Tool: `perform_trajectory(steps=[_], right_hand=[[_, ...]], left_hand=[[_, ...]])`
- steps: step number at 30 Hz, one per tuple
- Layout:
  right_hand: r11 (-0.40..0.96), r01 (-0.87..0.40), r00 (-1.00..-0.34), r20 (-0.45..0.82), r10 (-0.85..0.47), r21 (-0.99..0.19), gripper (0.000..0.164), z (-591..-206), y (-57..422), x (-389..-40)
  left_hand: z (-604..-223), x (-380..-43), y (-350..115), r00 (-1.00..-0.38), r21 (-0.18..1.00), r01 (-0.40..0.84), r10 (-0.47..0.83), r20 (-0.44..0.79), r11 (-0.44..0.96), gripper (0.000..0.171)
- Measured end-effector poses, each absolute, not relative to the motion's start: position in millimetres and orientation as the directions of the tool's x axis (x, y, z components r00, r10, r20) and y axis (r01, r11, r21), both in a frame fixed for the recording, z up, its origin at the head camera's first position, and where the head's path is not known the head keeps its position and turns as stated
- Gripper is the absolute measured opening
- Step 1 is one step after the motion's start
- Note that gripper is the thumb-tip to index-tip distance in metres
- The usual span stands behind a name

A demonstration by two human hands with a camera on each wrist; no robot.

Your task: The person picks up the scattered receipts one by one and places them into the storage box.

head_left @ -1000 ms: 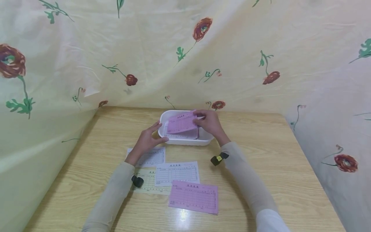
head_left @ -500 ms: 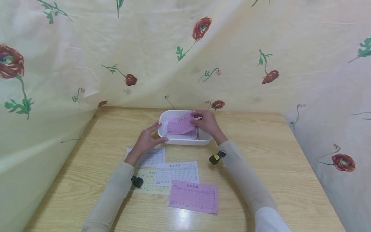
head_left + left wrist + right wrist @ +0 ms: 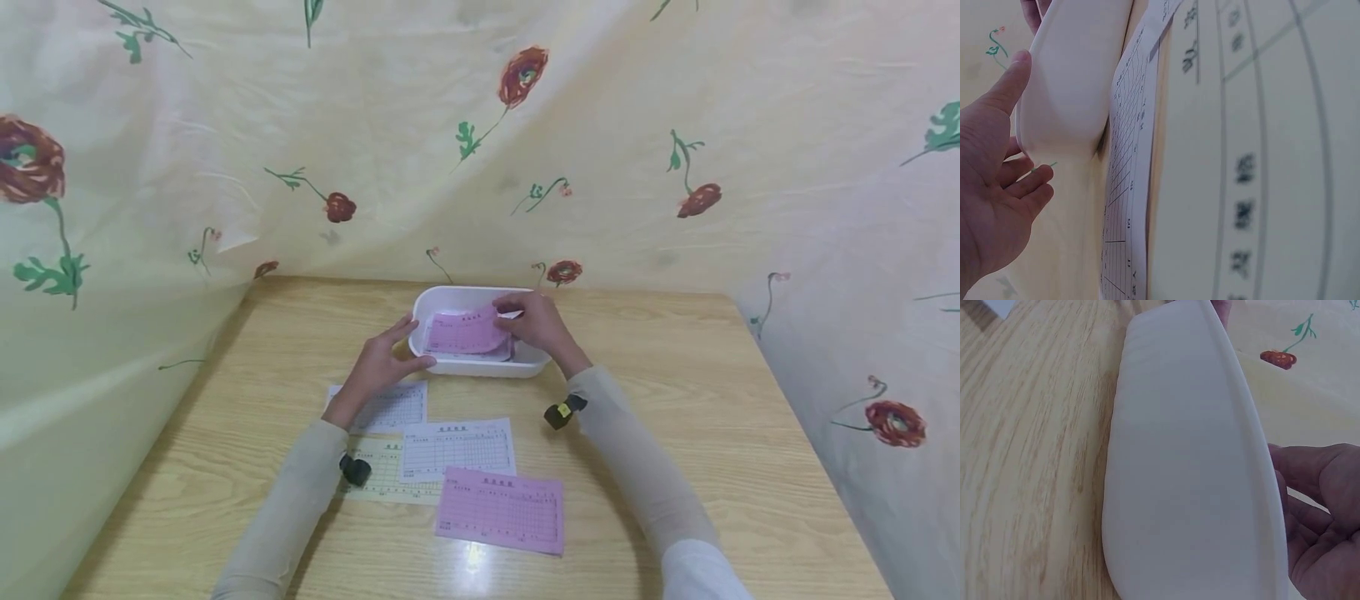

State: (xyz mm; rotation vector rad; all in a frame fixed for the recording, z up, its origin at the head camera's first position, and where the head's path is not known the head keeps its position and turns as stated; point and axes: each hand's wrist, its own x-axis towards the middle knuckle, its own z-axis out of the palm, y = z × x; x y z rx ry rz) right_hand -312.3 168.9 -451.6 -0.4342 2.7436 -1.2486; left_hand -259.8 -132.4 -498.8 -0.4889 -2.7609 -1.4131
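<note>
A white plastic tub (image 3: 487, 367) stands at the back of the table. Its left end is held by my left hand (image 3: 378, 364), thumb on the near rim and fingers round the far corner. In the left wrist view the thumb of my left hand (image 3: 1000, 169) lies on the tub's rim. My right hand (image 3: 536, 321) reaches over the tub's right side and pinches the right edge of a pink printed form (image 3: 463, 332). That form lies low in the tub over white printed paper (image 3: 491, 355). In the right wrist view the tub wall (image 3: 1185, 450) hides the fingertips.
Nearer me, loose printed forms lie overlapping: a pink form (image 3: 500, 510), a white form (image 3: 459, 450) and a pale yellow form (image 3: 375, 475). Another white form (image 3: 401, 407) lies by the left wrist. A flowered cloth (image 3: 420, 167) hangs behind the wooden table (image 3: 675, 375).
The pink form in my right hand has come down, from raised and tilted to nearly flat in the tub. My right hand has shifted slightly down. The left hand has stayed in place.
</note>
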Motion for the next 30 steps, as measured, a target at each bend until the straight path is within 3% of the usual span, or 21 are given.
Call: perform_trajectory(steps=[14,30], right_hand=[[0.602,-0.263,-0.953,0.104,-0.286,-0.754,0.037,-435.8,199.8,-297.5],[0.607,-0.347,-0.935,0.214,-0.282,-0.715,0.034,-413.0,223.8,-224.9]], left_hand=[[-497.8,-259.3,-130.7,-0.951,0.787,0.277,0.276,0.141,0.552,0.090],[-497.4,-260.7,-129.4,-0.951,0.786,0.272,0.277,0.134,0.555,0.090]])
